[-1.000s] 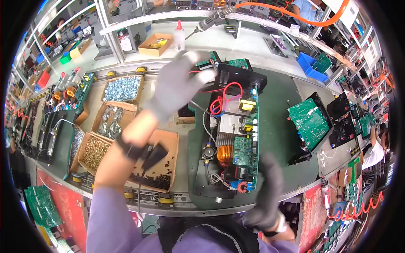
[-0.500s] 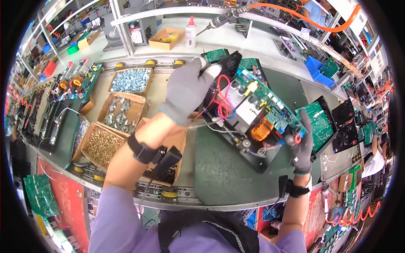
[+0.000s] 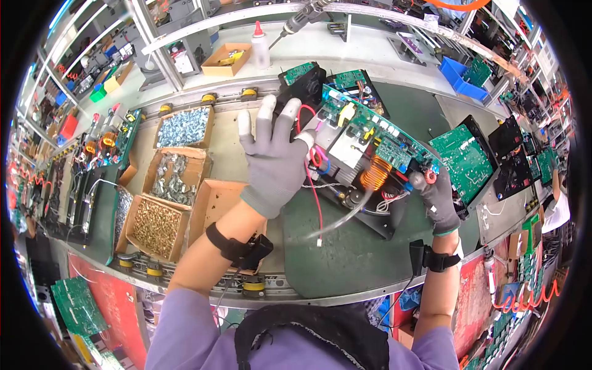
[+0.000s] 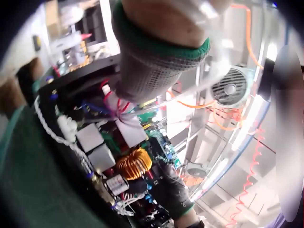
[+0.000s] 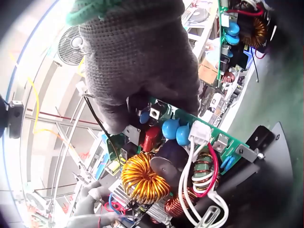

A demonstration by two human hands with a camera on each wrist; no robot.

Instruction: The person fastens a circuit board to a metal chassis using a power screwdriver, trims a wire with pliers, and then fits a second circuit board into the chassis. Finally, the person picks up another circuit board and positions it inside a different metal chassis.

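My gloved left hand (image 3: 274, 151) is over the left end of a black metal chassis, its fingers spread and straight. Beside its thumb, loose red wires (image 3: 318, 206) hang down with a white connector at the end. On the chassis, turned at an angle on the green mat, sits a green circuit board (image 3: 394, 151) with a copper coil (image 3: 376, 172) and grey heat sinks. My gloved right hand (image 3: 441, 200) grips the board's near right corner; in the right wrist view its fingertips disappear behind the components. A blurred pale cable (image 3: 354, 213) crosses the chassis front.
Left of the mat stand cardboard boxes of blue-grey parts (image 3: 183, 127), metal clips (image 3: 174, 179) and brass screws (image 3: 154, 228). Another green board (image 3: 462, 157) stands to the right. Behind are a red-capped bottle (image 3: 260, 49) and a hanging power screwdriver (image 3: 302, 21).
The chassis has turned from lengthwise to slanted, and my right hand has come up onto its right corner. My left hand's fingers have spread, and the red wires now hang down over the front.
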